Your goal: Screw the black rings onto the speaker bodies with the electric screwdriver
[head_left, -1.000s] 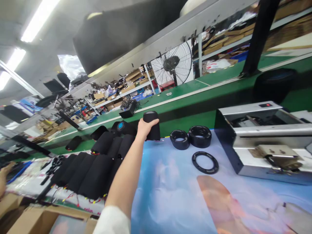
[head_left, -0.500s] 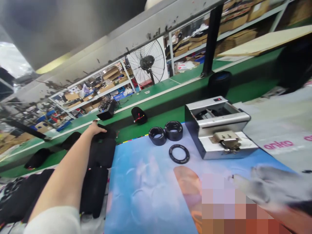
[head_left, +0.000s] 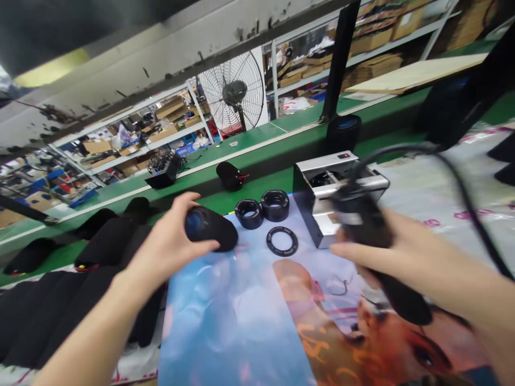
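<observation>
So right now your left hand (head_left: 169,247) has its fingers wrapped around a black fabric-covered cylinder with a blue disc on its end (head_left: 209,231). It's tipped on its side just above the top edge of the blue printed poster mat (head_left: 225,321), a bit left of centre frame. Your right hand (head_left: 380,249) is closed round a black corded hand tool (head_left: 358,217) on the right side, with its black cable (head_left: 462,182) looping off toward the right edge.

Tool and cylinder are well apart, so I'd say nothing's been done to this piece yet. The two thick black plastic rings (head_left: 274,205) and the flat black ring (head_left: 282,241) lie loose on the mat mid-frame, beside the silver metal box machine (head_left: 311,209). There's a whole pile of black cylinders (head_left: 104,246) at the left, so my guess is you're early on.

The cylinder itself looks matte and soft-skinned, with the blue end facing you. It's a little blurry though.
</observation>
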A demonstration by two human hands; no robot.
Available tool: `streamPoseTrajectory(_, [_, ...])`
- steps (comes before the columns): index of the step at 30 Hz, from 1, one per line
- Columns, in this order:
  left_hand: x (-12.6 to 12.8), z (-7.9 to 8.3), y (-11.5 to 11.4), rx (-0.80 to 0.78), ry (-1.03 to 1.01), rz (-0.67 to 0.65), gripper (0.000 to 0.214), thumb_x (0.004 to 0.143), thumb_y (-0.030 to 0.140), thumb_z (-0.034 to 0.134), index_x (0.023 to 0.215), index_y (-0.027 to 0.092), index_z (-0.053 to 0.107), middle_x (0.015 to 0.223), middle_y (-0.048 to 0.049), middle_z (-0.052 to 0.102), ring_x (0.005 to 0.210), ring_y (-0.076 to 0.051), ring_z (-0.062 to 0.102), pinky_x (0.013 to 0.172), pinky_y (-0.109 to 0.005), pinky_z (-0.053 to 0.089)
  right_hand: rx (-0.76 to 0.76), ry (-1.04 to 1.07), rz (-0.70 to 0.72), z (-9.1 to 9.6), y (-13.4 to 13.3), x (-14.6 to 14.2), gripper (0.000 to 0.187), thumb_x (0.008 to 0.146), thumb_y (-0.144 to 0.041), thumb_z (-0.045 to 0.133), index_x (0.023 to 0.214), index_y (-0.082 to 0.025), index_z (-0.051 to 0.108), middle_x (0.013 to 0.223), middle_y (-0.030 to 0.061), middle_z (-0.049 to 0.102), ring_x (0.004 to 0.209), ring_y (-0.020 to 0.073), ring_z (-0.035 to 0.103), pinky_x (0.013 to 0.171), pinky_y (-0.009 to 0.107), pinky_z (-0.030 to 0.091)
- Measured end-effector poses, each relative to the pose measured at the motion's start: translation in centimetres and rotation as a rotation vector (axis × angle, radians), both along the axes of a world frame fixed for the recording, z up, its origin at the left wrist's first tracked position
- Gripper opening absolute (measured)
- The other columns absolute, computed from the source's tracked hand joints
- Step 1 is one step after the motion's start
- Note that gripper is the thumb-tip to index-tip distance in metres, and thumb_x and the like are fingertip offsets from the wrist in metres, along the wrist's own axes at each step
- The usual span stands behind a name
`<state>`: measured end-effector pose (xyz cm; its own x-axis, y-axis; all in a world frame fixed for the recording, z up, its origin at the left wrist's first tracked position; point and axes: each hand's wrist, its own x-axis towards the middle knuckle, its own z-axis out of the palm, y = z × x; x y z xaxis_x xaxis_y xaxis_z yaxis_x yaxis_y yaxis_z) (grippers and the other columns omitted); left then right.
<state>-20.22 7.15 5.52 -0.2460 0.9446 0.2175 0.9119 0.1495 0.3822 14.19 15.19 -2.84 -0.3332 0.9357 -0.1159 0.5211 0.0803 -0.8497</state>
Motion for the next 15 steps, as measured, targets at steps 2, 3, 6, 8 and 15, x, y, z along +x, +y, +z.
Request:
streamPoseTrajectory(2, [3.1, -2.8, -1.6, -0.032, -0.089, -0.118, 0.087, 0.064, 0.032, 0.093, 0.141, 0.029, 0.053, 0.142, -0.0101, 0.068, 0.136, -0.037, 0.064, 0.117, -0.053, 0.05, -0.053, -0.08, 0.102, -0.4, 1.5, -2.9, 0.064, 0.088, -0.049, 0.073, 0.141, -0.021, 0.051, 0.077, 0.0014, 0.07, 0.048, 0.0168, 0.061, 0.045, 0.027, 0.049])
streamPoseTrajectory(3, [4.4, -4.3, -2.2, -0.013, -0.135, -0.156, 0.084, 0.066, 0.032, 0.092, 0.141, 0.029, 0.054, 0.143, -0.0108, 0.067, 0.137, -0.038, 0.063, 0.117, -0.054, 0.049, -0.032, -0.12, 0.129, -0.9, 2.2, -4.4, 0.068, 0.087, -0.045, 0.073, 0.146, -0.022, 0.048, 0.087, 0.004, 0.073, 0.054, 0.0185, 0.065, 0.05, 0.028, 0.051])
streamPoseTrajectory(6, [6.7, -8.9, -3.3, 0.166, -0.376, -0.121, 0.103, 0.064, 0.046, 0.098, 0.15, 0.03, 0.045, 0.148, -0.0133, 0.062, 0.141, -0.039, 0.059, 0.12, -0.057, 0.046, 0.082, -0.222, 0.159, -2.9, 3.1, -7.9, 0.061, 0.084, -0.032, 0.076, 0.141, -0.019, 0.056, 0.114, 0.0116, 0.073, 0.092, 0.027, 0.074, 0.076, 0.031, 0.056])
streamPoseTrajectory(8, [7.6, -11.4, -3.5, 0.342, -0.593, -0.015, 0.118, 0.057, 0.056, 0.101, 0.154, 0.031, 0.037, 0.154, -0.0152, 0.054, 0.144, -0.039, 0.056, 0.122, -0.056, 0.044, 0.132, -0.275, 0.179, -4.4, 3.2, -9.1, 0.054, 0.085, -0.028, 0.075, 0.137, -0.019, 0.06, 0.129, 0.0134, 0.067, 0.11, 0.0311, 0.07, 0.089, 0.035, 0.055])
streamPoseTrajectory(15, [8.5, -13.8, -4.3, 0.321, -1.007, -0.117, 0.126, 0.073, 0.045, 0.094, 0.166, 0.032, 0.01, 0.173, -0.0158, 0.033, 0.16, -0.033, 0.039, 0.13, -0.048, 0.037, 0.186, -0.401, 0.253, -7.3, 3.0, -9.7, 0.054, 0.089, -0.023, 0.074, 0.14, -0.018, 0.057, 0.134, 0.0128, 0.062, 0.11, 0.0272, 0.067, 0.096, 0.042, 0.056])
